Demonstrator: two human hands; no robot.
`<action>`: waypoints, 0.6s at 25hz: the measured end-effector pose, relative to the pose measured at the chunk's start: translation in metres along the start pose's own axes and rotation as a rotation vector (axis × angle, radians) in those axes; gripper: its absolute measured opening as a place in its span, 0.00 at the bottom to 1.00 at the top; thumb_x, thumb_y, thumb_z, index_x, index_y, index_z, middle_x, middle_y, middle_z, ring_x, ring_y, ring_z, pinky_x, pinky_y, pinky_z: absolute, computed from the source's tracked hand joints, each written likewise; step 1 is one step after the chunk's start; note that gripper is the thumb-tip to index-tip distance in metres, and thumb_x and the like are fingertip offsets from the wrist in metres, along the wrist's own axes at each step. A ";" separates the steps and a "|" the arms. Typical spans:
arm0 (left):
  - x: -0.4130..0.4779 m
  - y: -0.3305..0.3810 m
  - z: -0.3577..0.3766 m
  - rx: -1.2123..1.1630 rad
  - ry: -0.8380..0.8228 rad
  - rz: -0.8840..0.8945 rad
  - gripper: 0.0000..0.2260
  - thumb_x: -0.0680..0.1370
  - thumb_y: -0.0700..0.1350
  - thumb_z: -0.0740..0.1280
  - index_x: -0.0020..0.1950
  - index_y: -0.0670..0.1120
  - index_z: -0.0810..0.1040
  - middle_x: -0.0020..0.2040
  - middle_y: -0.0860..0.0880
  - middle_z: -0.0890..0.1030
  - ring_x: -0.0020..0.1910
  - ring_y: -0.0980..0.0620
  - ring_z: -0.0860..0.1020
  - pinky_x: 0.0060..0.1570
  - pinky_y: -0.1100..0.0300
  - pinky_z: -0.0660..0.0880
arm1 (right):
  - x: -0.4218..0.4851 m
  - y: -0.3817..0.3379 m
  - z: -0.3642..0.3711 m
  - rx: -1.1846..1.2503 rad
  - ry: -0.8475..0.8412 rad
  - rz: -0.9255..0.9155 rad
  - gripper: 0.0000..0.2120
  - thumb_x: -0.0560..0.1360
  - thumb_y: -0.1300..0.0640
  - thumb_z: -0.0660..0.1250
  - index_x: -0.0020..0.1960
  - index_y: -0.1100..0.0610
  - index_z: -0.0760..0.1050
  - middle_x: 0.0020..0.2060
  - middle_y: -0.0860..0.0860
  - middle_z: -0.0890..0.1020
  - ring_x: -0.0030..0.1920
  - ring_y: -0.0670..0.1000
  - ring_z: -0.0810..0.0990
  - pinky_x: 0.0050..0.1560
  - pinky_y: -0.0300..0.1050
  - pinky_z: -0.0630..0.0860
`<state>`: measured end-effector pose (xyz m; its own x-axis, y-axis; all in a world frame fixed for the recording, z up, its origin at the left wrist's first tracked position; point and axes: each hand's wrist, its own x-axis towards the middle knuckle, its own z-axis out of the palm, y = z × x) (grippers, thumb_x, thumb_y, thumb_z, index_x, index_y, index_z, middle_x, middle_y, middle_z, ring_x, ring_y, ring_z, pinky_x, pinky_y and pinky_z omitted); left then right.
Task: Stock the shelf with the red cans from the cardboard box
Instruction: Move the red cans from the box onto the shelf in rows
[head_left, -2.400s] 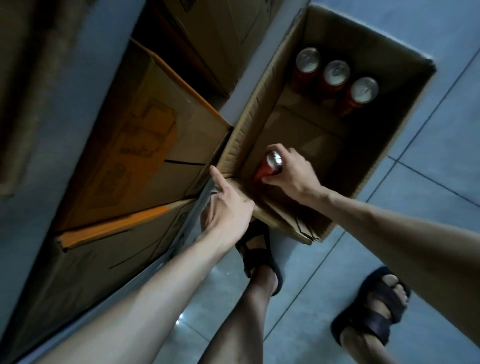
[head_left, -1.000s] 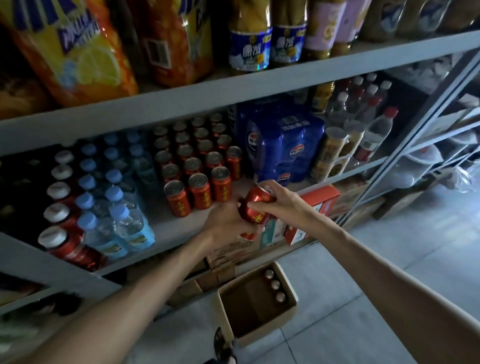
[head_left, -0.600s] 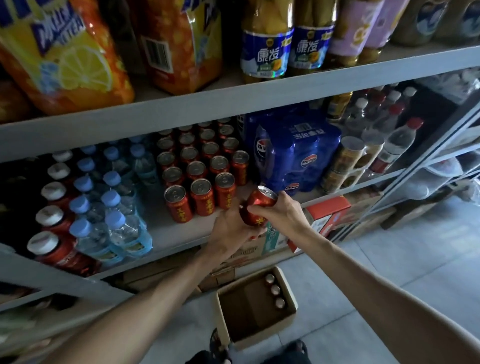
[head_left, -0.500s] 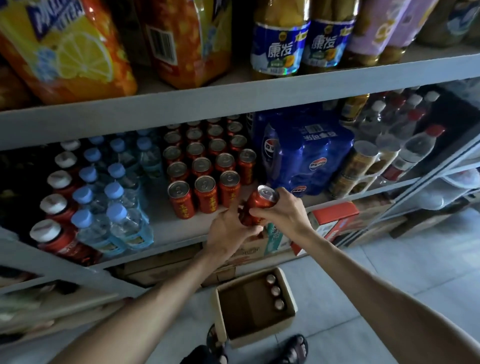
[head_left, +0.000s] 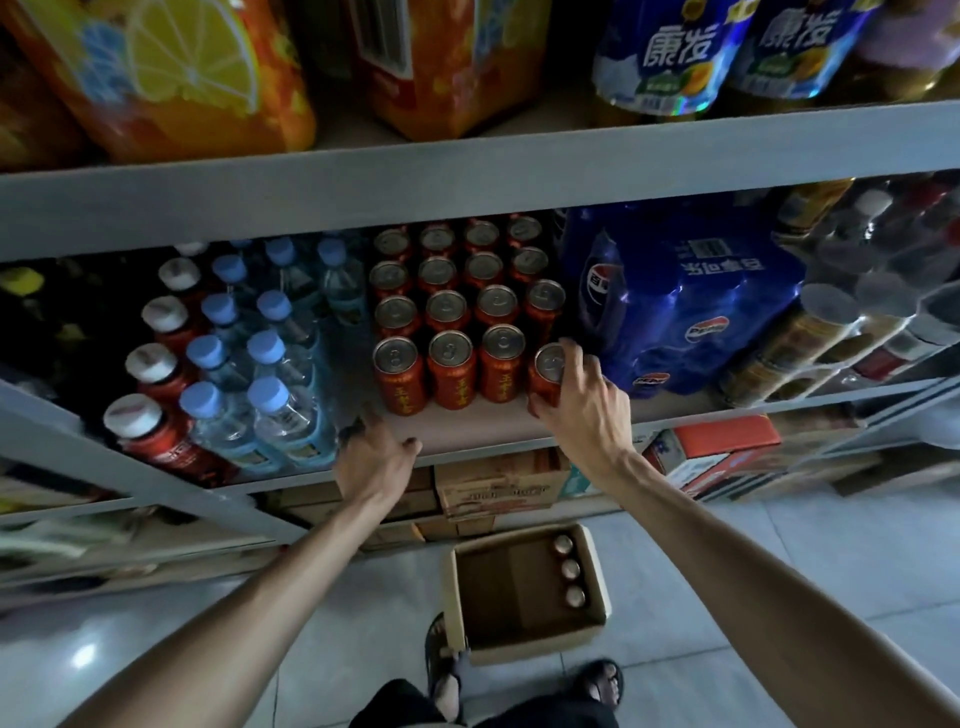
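The right hand (head_left: 582, 410) grips a red can (head_left: 545, 376) from the side, fingers curled round it. The can is upright at the right end of the front row of cans (head_left: 449, 371) on the shelf (head_left: 467, 434), just beside a blue pack (head_left: 675, 301). Its base is hidden by the hand. The left hand (head_left: 374, 460) is open and holds nothing, fingers spread at the shelf's front edge near the water bottles (head_left: 270, 405). On the floor below, the box (head_left: 524, 652) holds three cans (head_left: 570, 569) along its right wall.
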<state>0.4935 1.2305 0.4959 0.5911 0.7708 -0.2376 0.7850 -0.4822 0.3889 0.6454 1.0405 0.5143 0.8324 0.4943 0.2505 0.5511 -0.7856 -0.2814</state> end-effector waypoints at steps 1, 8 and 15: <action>0.005 -0.001 0.000 0.015 -0.062 0.017 0.35 0.73 0.54 0.71 0.73 0.43 0.60 0.66 0.35 0.73 0.64 0.34 0.72 0.60 0.42 0.73 | 0.002 -0.003 0.002 -0.013 -0.023 0.012 0.38 0.68 0.48 0.77 0.70 0.58 0.63 0.49 0.60 0.80 0.40 0.62 0.84 0.34 0.51 0.78; 0.023 -0.007 0.005 0.328 -0.261 0.166 0.36 0.76 0.59 0.65 0.74 0.38 0.58 0.70 0.29 0.67 0.71 0.33 0.65 0.70 0.40 0.63 | 0.009 -0.011 0.009 0.046 -0.026 0.080 0.35 0.72 0.51 0.74 0.72 0.61 0.64 0.57 0.64 0.77 0.39 0.65 0.83 0.36 0.55 0.80; 0.027 -0.004 0.001 0.342 -0.280 0.223 0.40 0.75 0.62 0.66 0.74 0.35 0.59 0.65 0.34 0.75 0.64 0.37 0.75 0.60 0.44 0.75 | 0.004 -0.009 0.015 -0.098 0.056 0.045 0.36 0.70 0.51 0.77 0.72 0.62 0.67 0.73 0.58 0.67 0.39 0.61 0.84 0.32 0.52 0.79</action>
<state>0.5067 1.2524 0.4870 0.7420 0.5144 -0.4300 0.6217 -0.7680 0.1541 0.6445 1.0549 0.5036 0.8501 0.4385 0.2917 0.5029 -0.8403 -0.2024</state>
